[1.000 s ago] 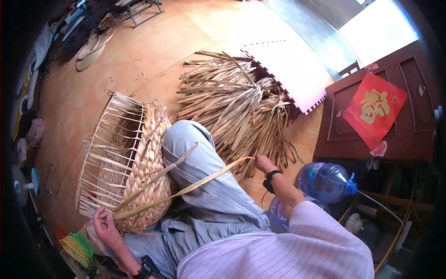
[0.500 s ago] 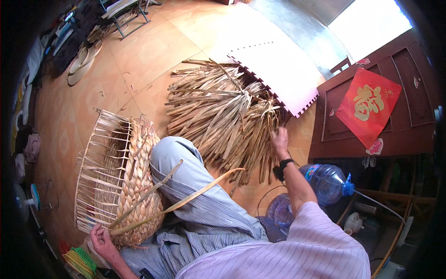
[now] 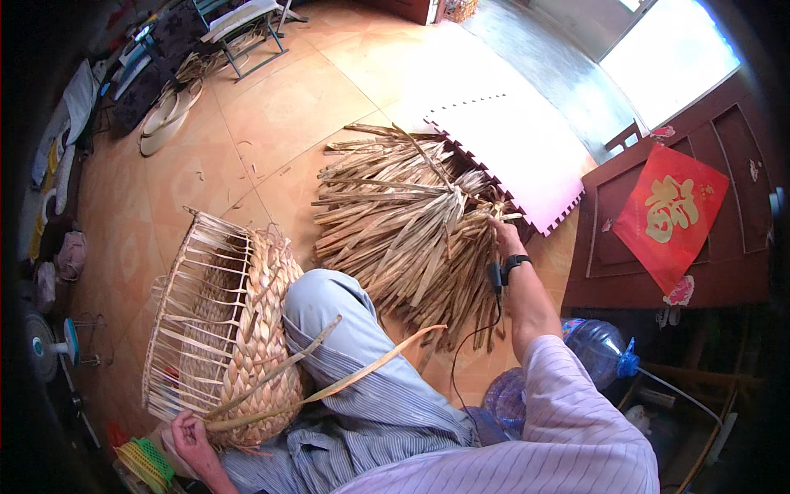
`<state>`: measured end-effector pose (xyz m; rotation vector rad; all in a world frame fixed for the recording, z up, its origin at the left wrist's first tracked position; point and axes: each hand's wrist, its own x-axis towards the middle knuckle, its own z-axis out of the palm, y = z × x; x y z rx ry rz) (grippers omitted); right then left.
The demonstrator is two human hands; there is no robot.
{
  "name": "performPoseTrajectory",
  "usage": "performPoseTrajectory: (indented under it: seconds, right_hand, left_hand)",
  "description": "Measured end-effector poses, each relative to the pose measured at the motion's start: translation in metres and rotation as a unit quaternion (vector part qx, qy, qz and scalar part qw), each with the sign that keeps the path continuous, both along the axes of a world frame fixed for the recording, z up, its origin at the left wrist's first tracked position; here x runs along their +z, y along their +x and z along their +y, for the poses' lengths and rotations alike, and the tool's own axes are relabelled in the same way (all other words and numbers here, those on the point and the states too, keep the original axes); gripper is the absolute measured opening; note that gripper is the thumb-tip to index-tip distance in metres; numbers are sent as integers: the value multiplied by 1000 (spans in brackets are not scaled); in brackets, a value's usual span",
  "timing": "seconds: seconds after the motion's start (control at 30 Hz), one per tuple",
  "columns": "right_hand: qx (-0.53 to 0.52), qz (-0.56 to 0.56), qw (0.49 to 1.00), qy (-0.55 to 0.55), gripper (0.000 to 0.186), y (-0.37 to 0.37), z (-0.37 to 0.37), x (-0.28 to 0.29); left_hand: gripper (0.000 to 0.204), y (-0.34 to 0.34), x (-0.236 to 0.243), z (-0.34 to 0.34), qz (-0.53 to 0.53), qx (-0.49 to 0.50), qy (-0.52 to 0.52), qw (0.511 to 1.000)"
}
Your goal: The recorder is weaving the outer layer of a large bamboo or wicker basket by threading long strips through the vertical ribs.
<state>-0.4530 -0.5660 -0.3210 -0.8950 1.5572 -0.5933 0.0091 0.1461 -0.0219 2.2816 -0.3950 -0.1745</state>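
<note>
A half-woven basket (image 3: 263,346) of plaited dried leaf leans on its side against my left leg, its open rows of thin strips facing left. At its lower end my left hand (image 3: 191,438) is closed on the base of two long leaf strips (image 3: 370,368), whose free ends rise over my knee. My right arm reaches forward to a fanned pile of dried leaf strips (image 3: 395,218) on the floor. There my right hand (image 3: 507,239) seems to pinch strips by the tied end at the pile's right; its fingertips are partly hidden.
A pale foam mat (image 3: 527,165) with toothed edges borders the pile. At right are a large blue water bottle (image 3: 597,350) and a brown door (image 3: 699,222) with a red paper. Slippers (image 3: 169,119), a folding chair (image 3: 239,33) and a small fan (image 3: 49,346) stand left.
My right hand has moved a little farther forward, up to the tied end of the pile. The whole view has shifted slightly. My left hand keeps its place at the basket.
</note>
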Motion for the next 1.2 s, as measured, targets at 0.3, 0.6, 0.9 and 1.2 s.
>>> performPoseTrajectory:
  seconds: [0.3, 0.6, 0.9, 1.2]
  right_hand:
    - [-14, -102, 987, -125, 38, -12, 37, 15]
    - [38, -60, 965, -251, 42, -12, 154, 72]
    - [24, -77, 951, -300, 40, -5, 219, 204]
    - [54, -88, 930, -352, 58, 66, 57, 277]
  left_hand:
    - [29, -2, -2, -6, -7, -9, -20, 1000]
    - [30, 0, -4, 0, 18, -11, -36, 999]
    - [31, 2, -12, -4, 11, -29, -71, 997]
    - [28, -8, -6, -8, -16, -21, -64, 998]
